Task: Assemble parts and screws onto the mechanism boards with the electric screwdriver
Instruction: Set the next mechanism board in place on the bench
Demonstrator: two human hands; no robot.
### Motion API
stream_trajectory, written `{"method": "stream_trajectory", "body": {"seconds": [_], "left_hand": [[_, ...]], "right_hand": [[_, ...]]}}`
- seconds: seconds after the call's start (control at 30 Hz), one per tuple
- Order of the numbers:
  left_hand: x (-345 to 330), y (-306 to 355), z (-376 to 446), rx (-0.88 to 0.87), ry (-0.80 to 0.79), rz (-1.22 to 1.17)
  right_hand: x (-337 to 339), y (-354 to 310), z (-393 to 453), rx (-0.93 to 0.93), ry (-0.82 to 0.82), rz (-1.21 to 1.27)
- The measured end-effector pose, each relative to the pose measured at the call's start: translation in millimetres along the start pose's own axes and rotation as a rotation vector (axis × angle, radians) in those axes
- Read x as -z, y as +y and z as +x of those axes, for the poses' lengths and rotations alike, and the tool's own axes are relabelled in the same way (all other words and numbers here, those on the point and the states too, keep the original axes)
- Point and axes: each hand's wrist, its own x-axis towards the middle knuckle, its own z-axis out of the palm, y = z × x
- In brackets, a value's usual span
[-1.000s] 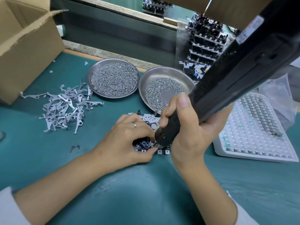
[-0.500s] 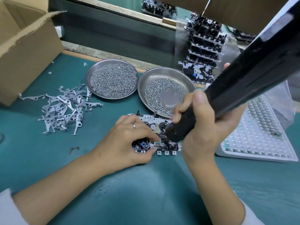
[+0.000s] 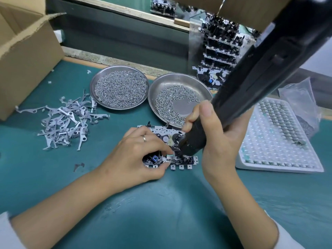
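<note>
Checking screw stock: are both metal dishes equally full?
No: the left dish is covered with screws, while the right dish shows a bare patch of metal in its middle.

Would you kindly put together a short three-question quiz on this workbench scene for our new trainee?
1. True or false: the right hand grips the electric screwdriver.
2. Which round metal dish is fuller of screws? A) the left dish B) the right dish
3. Fill in: the left hand pinches a small part on the mechanism ____, beside the screwdriver's tip.

Key
1. True: its fingers wrap the black barrel, which is angled down at the board.
2. A: screws cover the left dish, while the right dish shows a bare patch.
3. board
</note>
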Motion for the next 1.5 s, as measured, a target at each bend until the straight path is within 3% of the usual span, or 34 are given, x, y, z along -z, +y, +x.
{"method": "stream_trajectory", "body": {"seconds": [0.1,0.27,0.47,0.6,0.83,0.93,1.03,1.2,1.3,1.5], "left_hand": [[0,0,0,-0.001,-0.001,-0.015],[2,-1,1,0.017,-0.033,-0.059],[1,-1,0,0.027,-0.036,-0.053],[0,0,0,0.042,-0.010,-0.036],[-2,0,0,0.037,-0.001,-0.031],[-1,1,2,0.024,0.021,-0.059],[3,1,2,0.102,0.142,-0.195],[3,-4,2,0.252,0.280,-0.282],[2,0,2,0.203,0.267,-0.204],[4,5,2,0.113,0.267,-0.102]], "right_hand": [[12,1,-6,0.115,-0.043,-0.146],[33,15,-27,0.334,0.298,-0.371],[37,35,-51,0.123,0.052,-0.541],[37,38,-56,0.175,-0.054,-0.650],[37,37,-54,0.130,0.028,-0.661],[34,36,-57,0.232,-0.044,-0.750],[24,37,-64,0.364,-0.255,-0.992],[4,37,-72,0.385,-0.603,-1.439],[3,27,-77,0.366,-0.626,-1.525],[29,3,-101,0.443,-0.615,-1.432]]}}
